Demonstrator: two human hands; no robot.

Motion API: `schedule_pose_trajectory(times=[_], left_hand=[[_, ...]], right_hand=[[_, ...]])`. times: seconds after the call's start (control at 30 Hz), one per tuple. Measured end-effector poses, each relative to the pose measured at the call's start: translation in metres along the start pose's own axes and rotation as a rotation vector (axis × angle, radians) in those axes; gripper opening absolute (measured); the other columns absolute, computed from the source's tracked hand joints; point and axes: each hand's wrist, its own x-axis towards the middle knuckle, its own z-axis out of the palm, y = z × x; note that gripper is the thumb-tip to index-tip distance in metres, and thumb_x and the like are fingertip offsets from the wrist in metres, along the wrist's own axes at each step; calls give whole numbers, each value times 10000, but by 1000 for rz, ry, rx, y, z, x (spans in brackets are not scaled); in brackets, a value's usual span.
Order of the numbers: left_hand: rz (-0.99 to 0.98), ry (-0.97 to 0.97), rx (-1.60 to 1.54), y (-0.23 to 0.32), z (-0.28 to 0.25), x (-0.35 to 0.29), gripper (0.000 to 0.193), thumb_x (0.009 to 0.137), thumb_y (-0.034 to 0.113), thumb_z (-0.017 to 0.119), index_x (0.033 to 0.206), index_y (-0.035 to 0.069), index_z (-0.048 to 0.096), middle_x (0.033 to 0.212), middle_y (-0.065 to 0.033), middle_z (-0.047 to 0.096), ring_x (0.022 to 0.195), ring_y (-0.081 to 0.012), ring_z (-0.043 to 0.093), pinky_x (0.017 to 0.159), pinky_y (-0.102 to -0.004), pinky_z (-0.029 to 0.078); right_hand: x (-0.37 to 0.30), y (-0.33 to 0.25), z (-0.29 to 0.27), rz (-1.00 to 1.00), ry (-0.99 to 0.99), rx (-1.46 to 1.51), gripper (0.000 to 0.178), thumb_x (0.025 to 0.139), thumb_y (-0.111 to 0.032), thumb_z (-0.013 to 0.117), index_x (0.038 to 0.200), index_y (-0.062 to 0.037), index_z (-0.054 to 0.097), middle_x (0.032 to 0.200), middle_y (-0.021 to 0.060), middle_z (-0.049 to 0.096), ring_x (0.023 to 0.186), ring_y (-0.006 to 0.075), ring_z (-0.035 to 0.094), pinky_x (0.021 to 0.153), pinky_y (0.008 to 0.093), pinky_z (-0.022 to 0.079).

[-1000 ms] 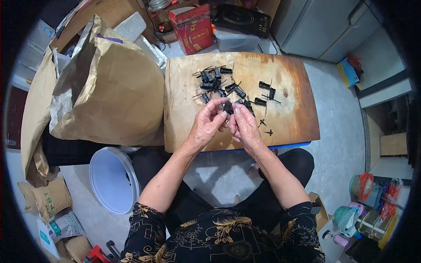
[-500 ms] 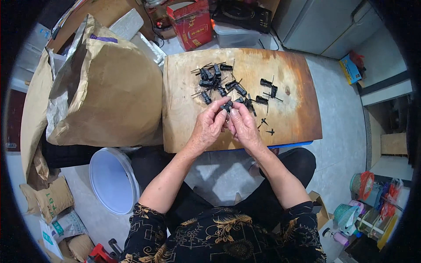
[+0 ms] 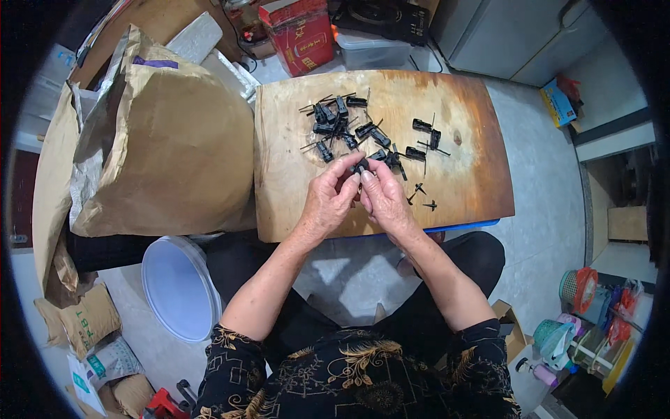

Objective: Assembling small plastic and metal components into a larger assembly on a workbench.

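Left hand (image 3: 331, 194), centre of the frame: thumb and index finger are narrowed in a pinch, gripping a small black part (image 3: 360, 166); right hand (image 3: 388, 201), immediately to its right: fingertips are drawn together on the same part; the fingers partly hide it, so its full shape cannot be told. The part is held above the near portion of a wooden board (image 3: 467, 185); on the board, a cluster of black pieces (image 3: 339, 119) with thin rods lies above the hands, at upper centre of the frame; a smaller group of black pieces (image 3: 434, 140) lies right of centre; below that group lie small cross-shaped pieces (image 3: 430, 205). A large brown paper sack (image 3: 167, 150) stands at upper left of the frame; a round white container (image 3: 178, 290) is at lower left.
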Motion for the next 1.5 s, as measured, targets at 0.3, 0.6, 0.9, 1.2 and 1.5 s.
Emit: schedule_pose_trajectory(times=[0.3, 0.6, 0.9, 1.2, 1.5], left_hand=[[291, 166, 255, -18, 3, 4, 276, 790, -14, 537, 1060, 24, 580, 915, -114, 623, 782, -201, 616, 664, -286, 496], [164, 118, 440, -27, 1, 1, 313, 801, -26, 517, 1102, 62, 523, 843, -112, 615, 718, -221, 617, 653, -292, 497], [-133, -39, -508, -7, -22, -7, 344, 898, 80, 460, 1224, 93, 351, 913, -141, 621, 741, -195, 641, 584, -226, 506], [-221, -295, -592, -5, -20, -15, 374, 866, 95, 540, 1227, 67, 447, 920, -49, 583, 679, -133, 625, 582, -211, 526], [-161, -385, -161, 0, -18, -17, 400, 837, 81, 557, 1222, 69, 449, 845, -26, 567, 602, -91, 575, 499, -197, 460]], right_hand=[[1, -7, 4, 145, -10, 72, 297, 946, -255, 408, 1215, -129, 402, 565, -72, 341, 423, 17, 268, 361, 175, 215], [4, 1, -2, 381, -82, 218, 233, 946, -258, 402, 1151, -150, 424, 563, -56, 363, 364, 31, 247, 322, 190, 182], [-8, 11, -21, -18, -70, -17, 159, 901, -166, 492, 993, -37, 499, 756, 21, 570, 478, 41, 449, 412, 178, 371], [-14, -5, -31, -6, -110, 137, 156, 853, -202, 607, 904, -71, 539, 671, -28, 552, 447, 23, 459, 377, 148, 320], [-10, 4, -38, 98, -216, 112, 158, 848, -225, 613, 841, -77, 557, 627, -52, 475, 464, 11, 370, 391, 171, 281]])
